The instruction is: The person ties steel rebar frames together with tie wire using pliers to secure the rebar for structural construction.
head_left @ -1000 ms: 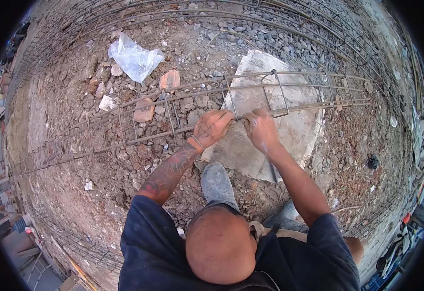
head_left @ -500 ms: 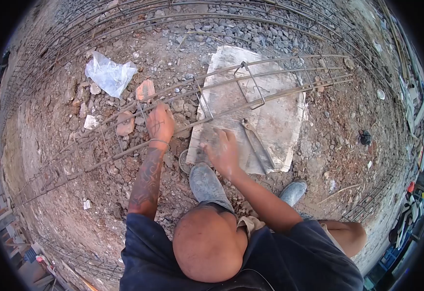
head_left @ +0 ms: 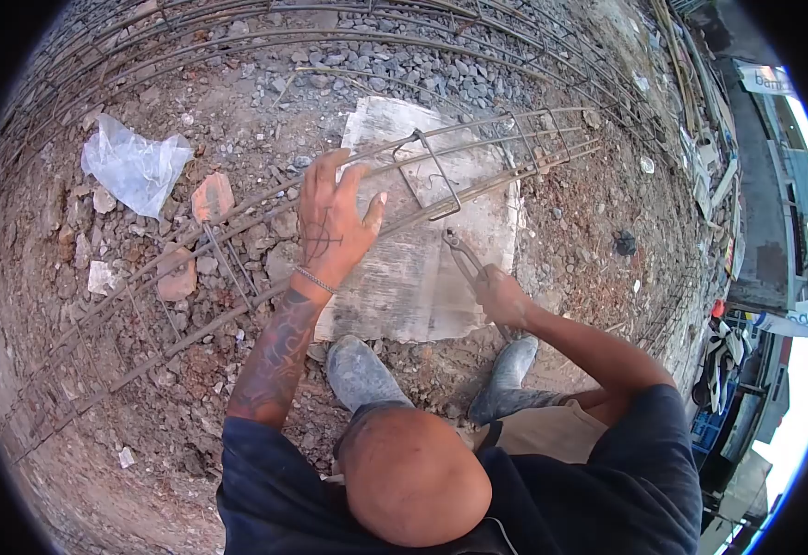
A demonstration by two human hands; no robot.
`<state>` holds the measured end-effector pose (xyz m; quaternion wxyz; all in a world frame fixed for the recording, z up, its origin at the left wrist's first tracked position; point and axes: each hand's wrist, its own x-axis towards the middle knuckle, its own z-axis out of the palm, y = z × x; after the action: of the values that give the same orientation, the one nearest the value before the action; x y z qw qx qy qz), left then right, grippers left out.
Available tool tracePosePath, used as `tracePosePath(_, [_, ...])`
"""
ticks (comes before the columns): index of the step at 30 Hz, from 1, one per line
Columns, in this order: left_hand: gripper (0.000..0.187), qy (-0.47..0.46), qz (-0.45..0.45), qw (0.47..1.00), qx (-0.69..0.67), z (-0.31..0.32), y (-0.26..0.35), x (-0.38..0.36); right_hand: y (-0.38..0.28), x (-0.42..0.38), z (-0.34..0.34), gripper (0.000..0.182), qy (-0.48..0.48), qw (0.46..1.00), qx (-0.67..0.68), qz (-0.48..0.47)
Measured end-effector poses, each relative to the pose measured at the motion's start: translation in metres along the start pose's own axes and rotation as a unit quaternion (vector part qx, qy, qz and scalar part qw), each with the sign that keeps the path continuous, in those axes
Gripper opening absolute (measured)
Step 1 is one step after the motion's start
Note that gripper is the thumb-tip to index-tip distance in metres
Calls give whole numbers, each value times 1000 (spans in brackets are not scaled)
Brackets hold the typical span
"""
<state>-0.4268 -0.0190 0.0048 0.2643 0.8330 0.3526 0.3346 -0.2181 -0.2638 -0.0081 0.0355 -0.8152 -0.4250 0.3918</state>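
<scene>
My left hand (head_left: 335, 222), fingers apart and with nothing in it, is over the long bars of a rebar cage (head_left: 478, 190). My right hand (head_left: 501, 298) is wrapped round the handles of metal pincers (head_left: 462, 254), whose jaws point up toward the lower bars. A bent square stirrup (head_left: 430, 176) stands around the bars to the right of my left hand; another stirrup (head_left: 228, 264) sits farther left. Beneath the cage lies a worn pale board (head_left: 381, 291). My left hand hides part of the bars.
A clear plastic bag (head_left: 136, 162) and broken brick pieces (head_left: 213, 197) lie on the rubble to the left. More rebar cages (head_left: 330, 35) stretch across the top beside grey gravel (head_left: 404, 65). My boots (head_left: 364, 372) stand at the board's near edge.
My right hand has moved right and taken hold of the pincers lying on the board. My left hand has let go of the cage, moved right and spread its fingers. The view has shifted.
</scene>
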Motion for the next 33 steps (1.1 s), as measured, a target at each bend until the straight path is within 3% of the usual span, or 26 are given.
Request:
tracePosePath(1, [34, 10, 11, 1000, -12, -4, 1, 11, -40, -11, -42, 31, -83, 988, 16, 127])
tracePosePath(3, [33, -24, -23, 997, -66, -11, 7, 35, -62, -22, -99, 33, -112, 985, -76, 104])
tracePosePath(4, [31, -64, -55, 991, -109, -13, 10, 44, -89, -30, -128, 33, -124, 978, -5, 168])
tracePosePath(5, [31, -77, -54, 989, -114, -11, 15, 53, -99, -34, -149, 31, -95, 981, 33, 163])
tracePosePath(7, [30, -288, -38, 947, -137, -8, 21, 74, -103, -27, -194, 28, -68, 992, -19, 103])
tracePosePath(8, [31, -332, -27, 938, -100, -10, 23, 86, -109, -23, -213, 19, -60, 992, -3, 115])
tracePosePath(9, [31, -333, -32, 937, -95, -9, 19, 97, -103, -13, -230, 21, -72, 991, 42, 108])
tracePosePath(11, [32, -219, 83, 972, -26, -11, 11, 126, -111, 3, -257, 25, -86, 990, 61, 96])
tracePosePath(13, [32, -217, 79, 973, 2, -29, 14, 157, -127, 23, -268, 27, -88, 992, 50, 81])
tracePosePath(15, [33, -276, 19, 961, -17, -38, 14, 182, -115, 63, -271, 29, -97, 993, 35, 55])
tracePosePath(16, [38, -280, 32, 959, -2, -31, 4, 187, -86, 96, -265, 32, -38, 989, -115, -85])
tracePosePath(17, [38, -279, 14, 960, 14, -19, -7, 183, -68, 123, -260, 34, 23, 941, -253, -222])
tracePosePath(18, [45, -326, -29, 945, 17, -5, -16, 178, -95, 130, -264, 36, -58, 959, -218, -174])
tracePosePath(19, [52, -369, -72, 926, 18, 10, -23, 173, -99, 149, -269, 36, -69, 955, -213, -192])
tracePosePath(21, [70, -437, -149, 885, 59, 42, -12, 152, -94, 178, -269, 38, -214, 950, -157, -162])
tracePosePath(25, [84, -380, -197, 902, 61, 86, 8, 134, -65, 197, -274, 35, -230, 952, -79, -183])
tracePosePath(26, [86, -341, -181, 922, -23, 94, -4, 136, -50, 205, -271, 41, -184, 942, -123, -254])
tracePosePath(27, [89, -295, -162, 936, -107, 99, -14, 141, -40, 221, -270, 41, -189, 938, -126, -261])
tracePosePath(28, [89, -253, -95, 954, -129, 91, -13, 159, -36, 239, -269, 40, -195, 916, -145, -319])
tracePosePath(29, [89, -244, -102, 956, -126, 88, -8, 177, -33, 252, -271, 38, -202, 889, -166, -377])
tracePosePath(30, [85, -272, -65, 957, -77, 88, 5, 197, -55, 250, -280, 38, -208, 882, -174, -385])
tracePosePath(31, [82, -295, -30, 955, -26, 89, 17, 213, -96, 240, -292, 34, -264, 875, -226, -336])
tracePosePath(32, [78, -367, -63, 928, -23, 95, 28, 225, -124, 234, -299, 31, -314, 861, -280, -287])
tracePosePath(33, [74, -438, -98, 893, -25, 100, 37, 233, -133, 232, -300, 31, -318, 850, -292, -302])
